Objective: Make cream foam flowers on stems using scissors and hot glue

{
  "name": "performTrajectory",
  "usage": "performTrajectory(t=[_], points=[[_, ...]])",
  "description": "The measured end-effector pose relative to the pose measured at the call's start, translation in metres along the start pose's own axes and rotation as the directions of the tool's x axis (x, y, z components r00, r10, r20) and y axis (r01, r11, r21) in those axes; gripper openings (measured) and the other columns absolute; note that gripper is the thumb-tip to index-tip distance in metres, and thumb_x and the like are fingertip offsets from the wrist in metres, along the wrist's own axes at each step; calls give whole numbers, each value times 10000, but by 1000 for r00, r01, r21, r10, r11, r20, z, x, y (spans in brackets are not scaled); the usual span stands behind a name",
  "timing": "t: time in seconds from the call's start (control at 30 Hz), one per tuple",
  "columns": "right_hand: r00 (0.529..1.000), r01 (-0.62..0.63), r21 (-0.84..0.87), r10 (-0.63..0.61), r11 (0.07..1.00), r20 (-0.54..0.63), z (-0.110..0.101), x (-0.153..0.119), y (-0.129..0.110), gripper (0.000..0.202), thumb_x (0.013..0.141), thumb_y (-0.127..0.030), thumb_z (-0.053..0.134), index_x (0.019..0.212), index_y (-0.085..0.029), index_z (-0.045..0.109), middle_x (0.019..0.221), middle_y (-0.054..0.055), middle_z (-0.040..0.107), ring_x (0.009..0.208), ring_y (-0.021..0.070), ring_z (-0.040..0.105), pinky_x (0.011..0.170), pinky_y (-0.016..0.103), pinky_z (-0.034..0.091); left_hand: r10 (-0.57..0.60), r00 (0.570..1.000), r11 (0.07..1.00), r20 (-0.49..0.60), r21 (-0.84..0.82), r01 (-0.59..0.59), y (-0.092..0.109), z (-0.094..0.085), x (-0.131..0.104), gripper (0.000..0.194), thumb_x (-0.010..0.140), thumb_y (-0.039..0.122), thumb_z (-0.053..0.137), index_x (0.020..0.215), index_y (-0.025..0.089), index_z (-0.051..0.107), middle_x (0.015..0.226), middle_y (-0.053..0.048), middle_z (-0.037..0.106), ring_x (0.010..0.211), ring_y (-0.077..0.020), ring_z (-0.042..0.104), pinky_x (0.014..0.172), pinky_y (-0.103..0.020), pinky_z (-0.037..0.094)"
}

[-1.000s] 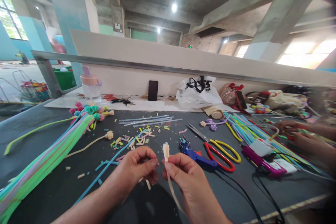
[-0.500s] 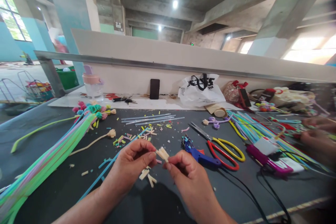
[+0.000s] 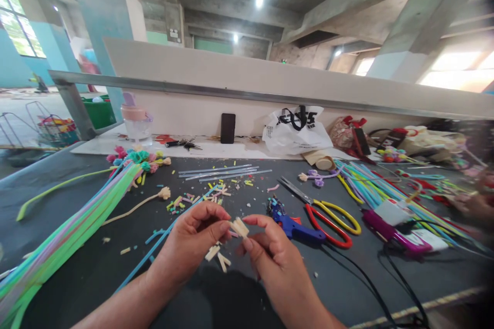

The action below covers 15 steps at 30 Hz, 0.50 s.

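Between my hands is a small cream bundle [image 3: 241, 227] of short pieces that look like cut chenille stem. My left hand [image 3: 198, 236] pinches its left end between thumb and forefinger. My right hand [image 3: 276, 249] has its thumb and forefinger at the right end, one below and one above, touching it. Just under the hands, more loose cream pieces [image 3: 223, 261] lie on the dark table. A blue glue gun [image 3: 297, 229] rests right of my right hand, beside scissors [image 3: 324, 211] with red and yellow handles.
Long pastel stems with flower heads [image 3: 88, 216] spread at the left. Clear glue sticks [image 3: 224, 172] and coloured offcuts [image 3: 185, 201] lie ahead. A phone [image 3: 227, 128] leans at the back. Another person's hand [image 3: 480, 205] is at far right, near a purple device [image 3: 397, 234] and cables.
My right forefinger has lifted and spread from the thumb at the cream bundle. The bundle has tilted slightly in my left pinch. The other person's hand has shifted right.
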State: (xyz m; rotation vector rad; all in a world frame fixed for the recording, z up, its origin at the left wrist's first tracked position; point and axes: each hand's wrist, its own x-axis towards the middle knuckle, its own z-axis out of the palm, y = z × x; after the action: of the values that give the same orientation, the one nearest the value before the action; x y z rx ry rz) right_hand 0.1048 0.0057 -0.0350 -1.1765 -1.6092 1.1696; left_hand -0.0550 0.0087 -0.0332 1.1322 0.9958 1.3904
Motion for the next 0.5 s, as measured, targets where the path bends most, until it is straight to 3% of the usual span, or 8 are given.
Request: performTrajectory(t=[0.3, 0.5], points=[[988, -144, 186, 130, 972, 81, 7, 2, -1, 280, 755, -398, 540, 917, -169, 539, 594, -32, 605, 315, 31, 357, 324, 160, 249, 4, 1000, 1000, 4, 0, -4, 2, 1, -1, 117, 651, 221, 694, 701, 164, 605, 589, 41, 600, 550, -72, 521, 535, -175, 397], [976, -193, 224, 163, 955, 146, 7, 4, -3, 284, 744, -404, 542, 883, -157, 554, 580, -29, 613, 272, 18, 347, 302, 158, 199, -6, 1000, 999, 3, 33, 6, 1, -1, -1, 113, 669, 229, 679, 703, 166, 591, 595, 37, 598, 570, -87, 533, 559, -190, 414]])
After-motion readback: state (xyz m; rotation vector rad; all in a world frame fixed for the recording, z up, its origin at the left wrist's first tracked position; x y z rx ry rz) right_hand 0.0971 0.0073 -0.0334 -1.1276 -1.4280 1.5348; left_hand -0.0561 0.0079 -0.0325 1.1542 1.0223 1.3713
